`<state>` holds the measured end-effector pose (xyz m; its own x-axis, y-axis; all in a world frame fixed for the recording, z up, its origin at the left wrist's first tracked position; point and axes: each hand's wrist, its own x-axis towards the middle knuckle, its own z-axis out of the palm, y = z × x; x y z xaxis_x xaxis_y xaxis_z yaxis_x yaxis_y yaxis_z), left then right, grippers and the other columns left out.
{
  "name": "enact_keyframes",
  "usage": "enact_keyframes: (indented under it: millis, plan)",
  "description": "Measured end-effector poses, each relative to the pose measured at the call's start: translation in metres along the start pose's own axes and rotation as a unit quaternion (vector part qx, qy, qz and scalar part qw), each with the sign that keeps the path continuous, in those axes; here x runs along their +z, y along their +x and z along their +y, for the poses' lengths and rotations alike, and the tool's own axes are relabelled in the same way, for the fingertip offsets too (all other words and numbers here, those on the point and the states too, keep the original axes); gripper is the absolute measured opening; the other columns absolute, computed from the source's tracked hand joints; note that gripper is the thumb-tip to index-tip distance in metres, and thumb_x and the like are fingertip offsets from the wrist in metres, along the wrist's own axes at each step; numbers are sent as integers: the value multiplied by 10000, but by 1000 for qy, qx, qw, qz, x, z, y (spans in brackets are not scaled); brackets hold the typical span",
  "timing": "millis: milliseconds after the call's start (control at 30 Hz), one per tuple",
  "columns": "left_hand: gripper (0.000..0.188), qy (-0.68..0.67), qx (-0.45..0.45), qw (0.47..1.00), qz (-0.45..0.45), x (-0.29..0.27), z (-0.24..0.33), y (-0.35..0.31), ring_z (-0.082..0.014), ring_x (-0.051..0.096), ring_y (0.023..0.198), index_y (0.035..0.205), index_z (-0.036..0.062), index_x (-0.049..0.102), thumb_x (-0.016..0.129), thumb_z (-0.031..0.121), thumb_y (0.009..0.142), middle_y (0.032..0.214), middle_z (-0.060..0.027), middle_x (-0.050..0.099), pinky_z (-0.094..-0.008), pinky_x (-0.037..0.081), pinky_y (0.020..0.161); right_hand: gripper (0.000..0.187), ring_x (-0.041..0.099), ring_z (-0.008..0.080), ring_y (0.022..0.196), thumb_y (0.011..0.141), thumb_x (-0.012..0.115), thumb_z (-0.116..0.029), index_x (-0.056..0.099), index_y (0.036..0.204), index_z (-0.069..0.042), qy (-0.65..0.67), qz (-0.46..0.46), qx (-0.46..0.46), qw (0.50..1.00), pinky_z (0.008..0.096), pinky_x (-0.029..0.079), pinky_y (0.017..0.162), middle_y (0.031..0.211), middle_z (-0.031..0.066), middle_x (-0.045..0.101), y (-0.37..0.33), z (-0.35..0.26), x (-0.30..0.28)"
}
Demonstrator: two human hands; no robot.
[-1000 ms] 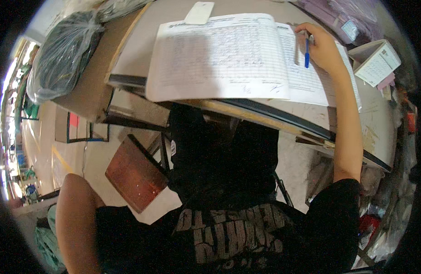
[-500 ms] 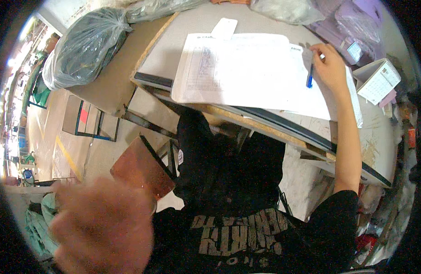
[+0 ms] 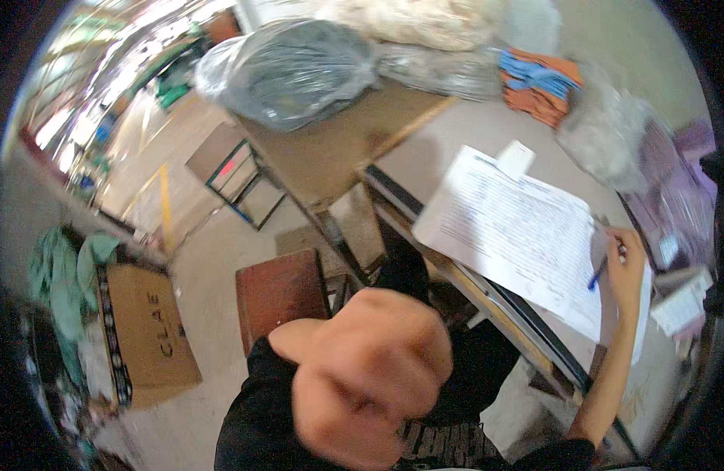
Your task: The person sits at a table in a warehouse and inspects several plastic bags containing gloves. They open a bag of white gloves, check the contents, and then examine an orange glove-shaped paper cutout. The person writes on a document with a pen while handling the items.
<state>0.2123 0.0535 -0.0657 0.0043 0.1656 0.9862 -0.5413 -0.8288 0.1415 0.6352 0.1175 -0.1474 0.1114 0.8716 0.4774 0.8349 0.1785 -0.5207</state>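
My right hand (image 3: 627,255) rests at the right side of the papers, its fingers closed around a blue pen (image 3: 597,276). The pen slants down towards the sheet below. Under and beside that hand spread the white papers (image 3: 519,228), covered with lines of text and lying on the grey table (image 3: 472,129). A small white card (image 3: 516,158) lies across their far edge. My left hand (image 3: 373,369) is raised close to the camera, away from the table. It is blurred, with its fingers curled into a fist, and nothing shows in it.
A grey plastic bag (image 3: 299,71) sits on a brown board beyond the table. Orange and blue cloth (image 3: 538,78), clear plastic bags (image 3: 605,141) and a desk calendar (image 3: 682,302) line the table's far and right sides. Left are a reddish-brown stool (image 3: 279,294) and a cardboard box (image 3: 151,334).
The view has swung left, so the table now appears farther right. My left hand has moved from the lower left towards the middle. My right hand still holds the pen at the papers.
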Motion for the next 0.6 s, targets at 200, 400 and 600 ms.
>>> enact_keyframes:
  millis: [200,400,600]
  plan:
    - [80,135,-69,988,-37,-20,-6,-17,-217,573,630,833,95,635,611,41,888,853,-90,557,-327,474,522,155,572,273,1022,950,589,-30,676,1078,-20,-48,22,-66,996,347,458,902,1062,137,572,2,-18,-1]
    - [91,149,-365,852,-344,-49,-35,-98,-364,648,863,926,57,678,629,133,940,951,-123,641,-471,534,721,150,569,297,1038,950,600,-30,671,1081,-6,-48,11,-79,996,369,443,951,1070,148,570,1,-26,1]
    - [507,389,-562,545,-485,-71,-58,-285,-484,285,1488,1488,219,528,503,394,1013,1589,-192,389,-671,264,1176,171,578,290,1135,1016,542,-30,655,1127,34,-69,98,-152,981,400,415,1049,1173,146,617,-6,-59,-32]
